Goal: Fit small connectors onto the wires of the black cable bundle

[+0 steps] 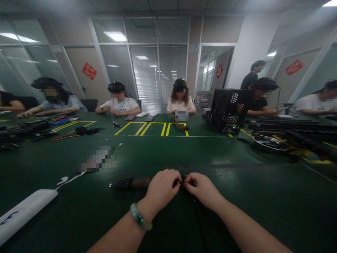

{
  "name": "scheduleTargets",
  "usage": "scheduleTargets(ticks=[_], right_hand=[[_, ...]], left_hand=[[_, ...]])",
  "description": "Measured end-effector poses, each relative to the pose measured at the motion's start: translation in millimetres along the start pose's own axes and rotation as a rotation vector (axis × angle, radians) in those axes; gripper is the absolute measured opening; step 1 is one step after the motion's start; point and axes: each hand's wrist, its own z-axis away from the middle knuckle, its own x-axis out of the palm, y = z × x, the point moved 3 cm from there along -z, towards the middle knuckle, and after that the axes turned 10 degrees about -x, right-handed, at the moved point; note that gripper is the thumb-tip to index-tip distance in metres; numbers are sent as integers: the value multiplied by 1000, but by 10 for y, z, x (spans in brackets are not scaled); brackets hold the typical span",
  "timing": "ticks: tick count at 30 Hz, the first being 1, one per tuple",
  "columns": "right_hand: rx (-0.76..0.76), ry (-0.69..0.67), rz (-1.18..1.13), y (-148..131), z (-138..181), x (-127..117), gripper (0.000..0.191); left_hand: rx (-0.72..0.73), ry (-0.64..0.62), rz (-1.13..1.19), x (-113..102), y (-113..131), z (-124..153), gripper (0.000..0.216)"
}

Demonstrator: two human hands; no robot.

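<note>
Glossy green workbench (pixel 265 214), glass partitions (pixel 146 73) beyond; at six o'clock, left hand (pixel 161 189) and right hand (pixel 202 190) both pinch a small black connector (pixel 181 182) on thin dark cable (pixel 197 214).

Dark green tabletop (pixel 273 211), long and glossy, marked with yellow tape outlines (pixel 152 129) at the far side. In the near middle, a dark sleeved cable bundle (pixel 131 184), lying flat. Toward the near left corner, a white flat bar (pixel 25 214) with a thin white cable (pixel 71 177), and beyond it, a pixelated blurred item (pixel 97 160). On the right, a round metal pan (pixel 271 143) beside long black cable harnesses (pixel 295 126). Farther back, an upright black perforated computer case (pixel 230 110). Near the far edge, a small white box (pixel 182 116) just behind a coil of coloured wires (pixel 179 123). At far left, tangled black and red wiring (pixel 79 133).
</note>
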Motion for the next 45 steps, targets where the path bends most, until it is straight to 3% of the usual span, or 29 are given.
scheduleTargets(ticks=[8, 23, 31, 45], right_hand=[[7, 1, 18, 20, -4, 12, 9], [10, -7, 11, 1, -2, 4, 9], [9, -8, 26, 3, -10, 13, 9], [22, -23, -5, 13, 5, 1, 8]], left_hand=[[-40, -18, -14, -28, 27, 22, 20], [-19, -42, 9, 5, -16, 3, 8], [-42, -10, -6, -16, 14, 22, 17], [-45, -2, 19, -2, -14, 19, 12]])
